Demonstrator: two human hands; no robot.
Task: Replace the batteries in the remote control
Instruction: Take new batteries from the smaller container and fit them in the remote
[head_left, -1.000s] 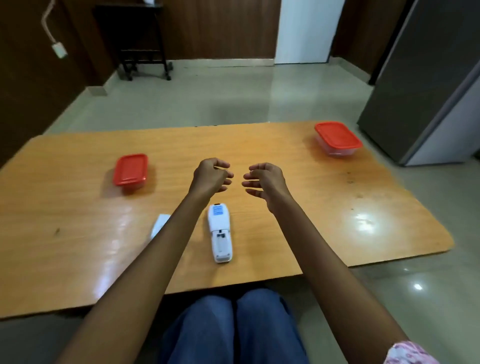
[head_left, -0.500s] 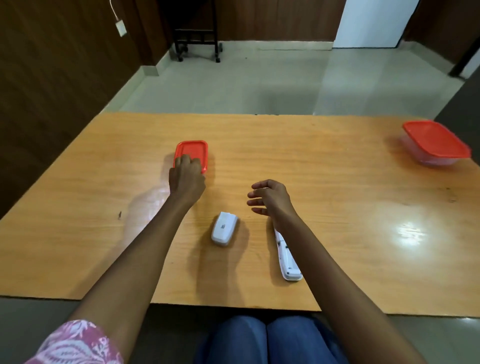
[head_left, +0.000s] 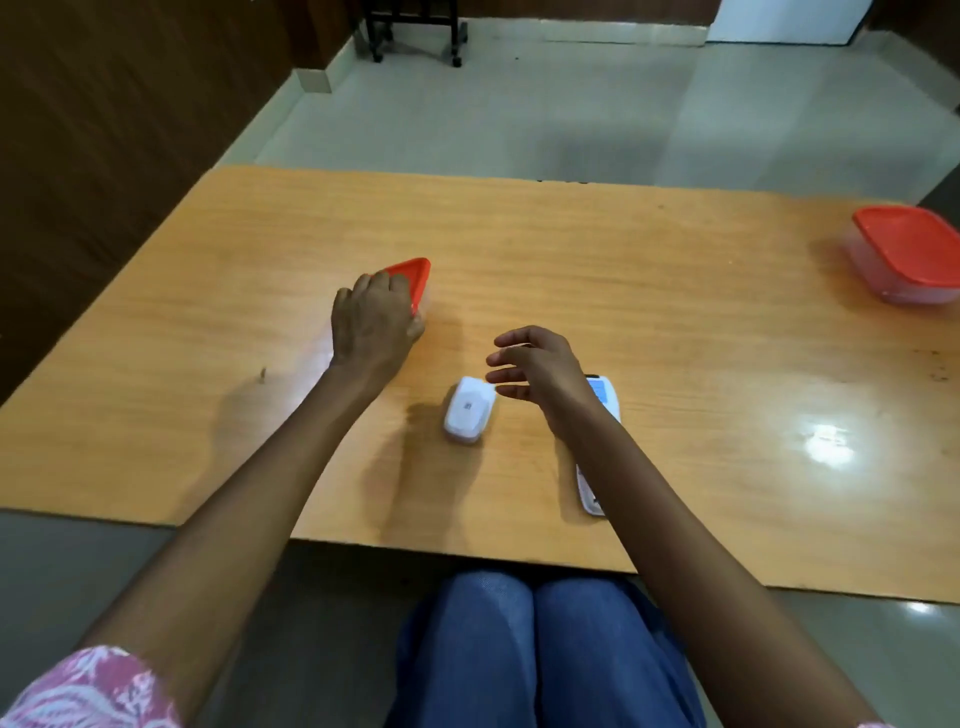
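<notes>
A white remote control (head_left: 605, 397) lies face down on the wooden table (head_left: 623, 270), mostly hidden under my right forearm, its blue label showing. Left of it rests a white battery cover (head_left: 467, 410). My left hand (head_left: 371, 325) grips a small container with a red lid (head_left: 413, 278) and tilts it up on one edge. Above the table, between the cover and the remote, my right hand (head_left: 537, 366) hovers with its fingers apart and nothing in it.
A second, larger red-lidded container (head_left: 906, 254) stands at the table's far right. My knees in blue trousers (head_left: 535, 649) are at the near table edge. A dark stand (head_left: 415, 26) is on the floor beyond.
My left hand has closed on the small red-lidded container and tipped it up. The view has swung left and down. My right hand stays hovering near the remote.
</notes>
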